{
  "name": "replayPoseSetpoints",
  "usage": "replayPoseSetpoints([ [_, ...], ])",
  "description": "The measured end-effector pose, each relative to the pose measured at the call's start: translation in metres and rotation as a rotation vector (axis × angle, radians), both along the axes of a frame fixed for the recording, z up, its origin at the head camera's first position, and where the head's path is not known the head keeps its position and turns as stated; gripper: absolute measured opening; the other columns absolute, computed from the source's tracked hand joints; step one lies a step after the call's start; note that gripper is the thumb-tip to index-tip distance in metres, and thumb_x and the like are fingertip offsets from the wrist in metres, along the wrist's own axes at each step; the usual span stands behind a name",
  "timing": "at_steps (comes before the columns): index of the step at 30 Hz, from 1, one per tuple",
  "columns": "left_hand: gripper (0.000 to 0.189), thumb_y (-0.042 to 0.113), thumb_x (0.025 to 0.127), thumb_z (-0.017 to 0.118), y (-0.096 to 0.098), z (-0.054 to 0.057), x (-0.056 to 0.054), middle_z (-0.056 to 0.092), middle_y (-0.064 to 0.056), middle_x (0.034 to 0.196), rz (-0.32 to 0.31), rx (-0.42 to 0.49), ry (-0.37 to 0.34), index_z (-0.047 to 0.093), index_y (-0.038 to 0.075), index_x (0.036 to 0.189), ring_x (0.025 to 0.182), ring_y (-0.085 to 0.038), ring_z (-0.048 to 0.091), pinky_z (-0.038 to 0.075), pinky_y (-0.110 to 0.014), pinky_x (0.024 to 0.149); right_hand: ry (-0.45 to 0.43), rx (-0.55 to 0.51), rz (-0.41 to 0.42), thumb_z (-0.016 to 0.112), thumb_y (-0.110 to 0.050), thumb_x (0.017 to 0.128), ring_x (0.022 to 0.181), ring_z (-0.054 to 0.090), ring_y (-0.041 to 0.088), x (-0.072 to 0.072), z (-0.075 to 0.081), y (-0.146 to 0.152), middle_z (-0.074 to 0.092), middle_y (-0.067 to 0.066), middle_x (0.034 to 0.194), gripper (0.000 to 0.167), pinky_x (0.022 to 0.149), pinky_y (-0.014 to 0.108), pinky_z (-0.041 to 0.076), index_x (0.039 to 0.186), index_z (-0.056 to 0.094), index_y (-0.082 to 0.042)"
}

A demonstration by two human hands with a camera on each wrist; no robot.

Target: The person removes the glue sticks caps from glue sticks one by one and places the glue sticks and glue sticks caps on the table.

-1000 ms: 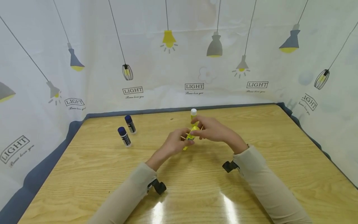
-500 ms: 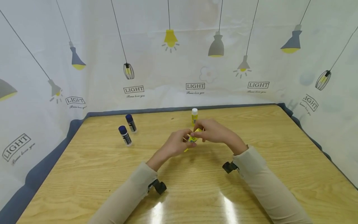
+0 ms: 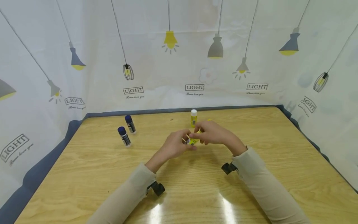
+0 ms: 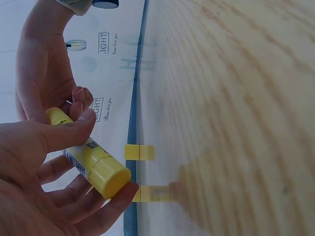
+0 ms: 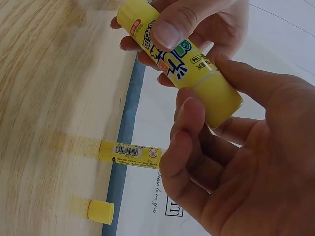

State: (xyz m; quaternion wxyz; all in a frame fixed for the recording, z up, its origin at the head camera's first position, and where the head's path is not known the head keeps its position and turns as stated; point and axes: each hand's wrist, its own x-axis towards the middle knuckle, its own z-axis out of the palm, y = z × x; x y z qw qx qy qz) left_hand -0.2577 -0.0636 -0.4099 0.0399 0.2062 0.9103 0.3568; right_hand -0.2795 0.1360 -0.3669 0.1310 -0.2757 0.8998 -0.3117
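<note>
My left hand (image 3: pixel 175 143) holds a yellow glue stick (image 5: pixel 172 51) by its body, thumb on one side and fingers on the other. In the left wrist view its flat yellow base (image 4: pixel 117 183) faces the camera, with a fingertip at its edge. My right hand (image 3: pixel 213 132) pinches the capped end between thumb and fingers. The yellow cap (image 5: pixel 219 98) sits against the body, with a thin pale line where they meet. Both hands are over the middle of the table. Just beyond them stands another yellow glue stick (image 3: pixel 194 119), which has a white top.
A loose yellow cap (image 5: pixel 101 211) stands on the wooden table (image 3: pixel 179 193) beside the standing yellow stick, mostly behind my right hand in the head view. Two glue sticks with dark blue caps, a nearer one (image 3: pixel 124 137) and a farther one (image 3: pixel 130 125), stand at the left.
The held glue stick has turned so its capped end points more toward my right hand, whose fingers now cover the cap. My right hand is slightly lower, and the loose yellow cap shows behind it.
</note>
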Motion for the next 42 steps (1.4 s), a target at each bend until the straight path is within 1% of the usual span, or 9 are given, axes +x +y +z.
replayPoseSetpoints([
  [3, 0.033, 0.031, 0.086, 0.086, -0.0012, -0.0006, 0.0013, 0.074, -0.002, 0.103, 0.012, -0.009, 0.02, 0.069, 0.018, 0.111, 0.09, -0.017, 0.067, 0.053, -0.033, 0.072, -0.018, 0.017, -0.012, 0.063, -0.037, 0.103, 0.062, 0.066, 0.018, 0.0013, 0.0018, -0.0014, 0.07, 0.009, 0.075, 0.032, 0.06, 0.031, 0.056, 0.107, 0.069, -0.006],
  [11, 0.034, 0.033, 0.084, 0.088, -0.003, 0.0001, 0.0014, 0.074, -0.001, 0.099, 0.005, -0.022, 0.046, 0.068, 0.019, 0.108, 0.081, -0.014, 0.064, 0.051, -0.03, 0.064, -0.024, 0.022, -0.015, 0.061, -0.04, 0.105, 0.062, 0.067, 0.018, 0.0014, 0.0025, -0.0016, 0.071, 0.009, 0.074, 0.036, 0.061, 0.034, 0.057, 0.106, 0.069, -0.005],
  [15, 0.035, 0.034, 0.084, 0.088, -0.003, -0.001, -0.0003, 0.074, -0.002, 0.102, 0.011, -0.034, 0.046, 0.068, 0.019, 0.109, 0.083, -0.016, 0.066, 0.052, -0.03, 0.066, -0.04, 0.036, -0.064, 0.06, -0.043, 0.104, 0.06, 0.066, 0.022, 0.0001, -0.0005, -0.0013, 0.071, 0.011, 0.071, 0.04, 0.06, 0.036, 0.056, 0.095, 0.073, -0.006],
  [18, 0.036, 0.035, 0.084, 0.088, -0.003, -0.0017, -0.0011, 0.074, -0.003, 0.104, 0.022, -0.052, 0.054, 0.067, 0.019, 0.108, 0.086, -0.017, 0.067, 0.053, -0.031, 0.068, -0.055, 0.049, -0.111, 0.06, -0.046, 0.104, 0.06, 0.066, 0.03, 0.0002, -0.0007, -0.0014, 0.07, 0.01, 0.067, 0.044, 0.056, 0.034, 0.052, 0.082, 0.072, -0.009],
  [21, 0.036, 0.035, 0.083, 0.089, -0.0034, -0.0015, -0.0015, 0.075, -0.003, 0.103, 0.033, -0.05, 0.069, 0.067, 0.019, 0.106, 0.086, -0.017, 0.067, 0.052, -0.032, 0.07, -0.058, 0.048, -0.126, 0.06, -0.046, 0.103, 0.062, 0.067, 0.035, 0.0008, 0.0, -0.0021, 0.068, 0.008, 0.065, 0.044, 0.055, 0.03, 0.048, 0.077, 0.069, -0.012],
  [28, 0.033, 0.032, 0.082, 0.089, -0.0061, -0.0004, -0.0021, 0.076, -0.002, 0.093, 0.034, -0.013, 0.114, 0.068, 0.019, 0.104, 0.077, -0.013, 0.067, 0.052, -0.031, 0.066, -0.039, 0.026, -0.108, 0.062, -0.043, 0.104, 0.059, 0.064, 0.02, 0.0004, 0.0005, -0.005, 0.066, 0.006, 0.066, 0.04, 0.058, 0.031, 0.053, 0.082, 0.068, -0.01],
  [31, 0.032, 0.03, 0.082, 0.089, -0.0061, -0.0002, -0.0027, 0.077, -0.003, 0.094, 0.032, -0.009, 0.128, 0.07, 0.018, 0.106, 0.08, -0.015, 0.069, 0.054, -0.032, 0.069, -0.031, 0.044, -0.108, 0.062, -0.042, 0.104, 0.064, 0.067, 0.023, 0.0007, 0.0016, -0.0058, 0.069, 0.01, 0.071, 0.037, 0.058, 0.03, 0.052, 0.091, 0.07, -0.008],
  [36, 0.033, 0.026, 0.085, 0.087, -0.0063, 0.0001, -0.0031, 0.078, -0.005, 0.103, 0.02, 0.008, 0.104, 0.073, 0.017, 0.113, 0.089, -0.019, 0.073, 0.059, -0.037, 0.076, -0.012, 0.05, -0.095, 0.062, -0.039, 0.104, 0.073, 0.071, 0.032, 0.0004, 0.0007, -0.0065, 0.073, 0.017, 0.081, 0.037, 0.058, 0.029, 0.05, 0.11, 0.071, -0.004],
  [42, 0.032, 0.026, 0.089, 0.084, -0.0079, 0.0025, -0.0042, 0.076, -0.008, 0.108, -0.005, -0.012, 0.059, 0.072, 0.016, 0.117, 0.095, -0.023, 0.073, 0.06, -0.037, 0.075, -0.003, 0.032, -0.096, 0.061, -0.041, 0.104, 0.071, 0.071, 0.034, -0.0001, -0.0015, -0.006, 0.071, 0.014, 0.074, 0.037, 0.057, 0.03, 0.051, 0.092, 0.069, -0.007],
])
